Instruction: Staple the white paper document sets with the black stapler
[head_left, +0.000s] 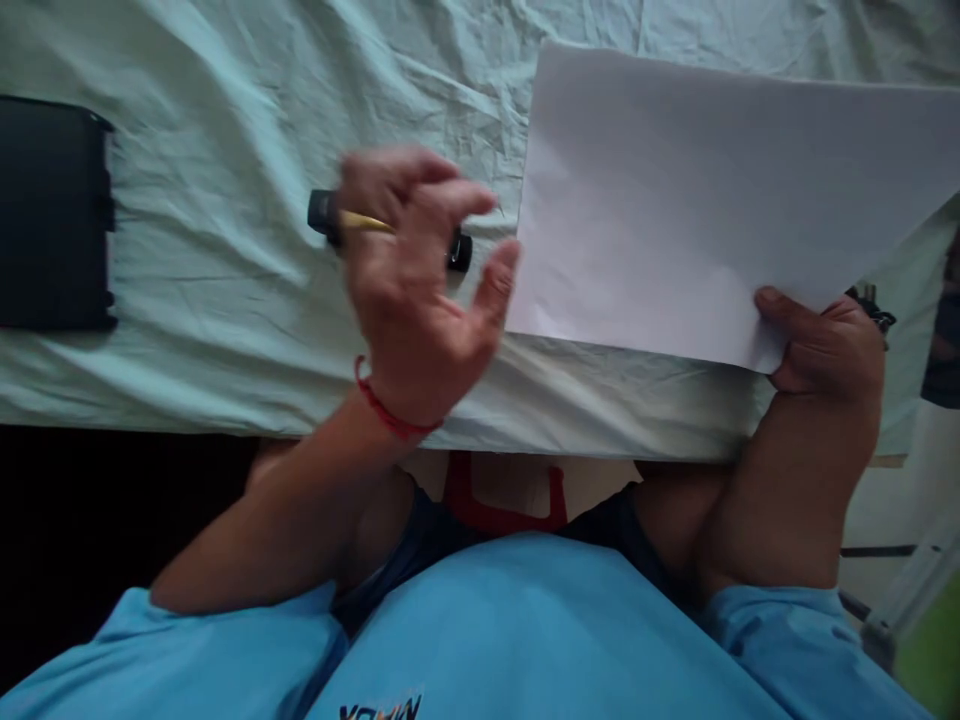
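Right hand (821, 345) pinches paper sheet (720, 200); left hand (416, 280) spread loose over marker (390, 230).

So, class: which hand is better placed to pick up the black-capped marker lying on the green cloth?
The left hand: it hovers open right above the marker, while the right hand grips the corner of the white paper.

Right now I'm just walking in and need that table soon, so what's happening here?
A person in a blue shirt sits at a table covered by a pale green cloth. The right hand pinches the near corner of a white sheet of paper. The left hand, blurred and with open fingers, hovers over a black-ended pen-like object lying on the cloth. A black flat object lies at the far left.
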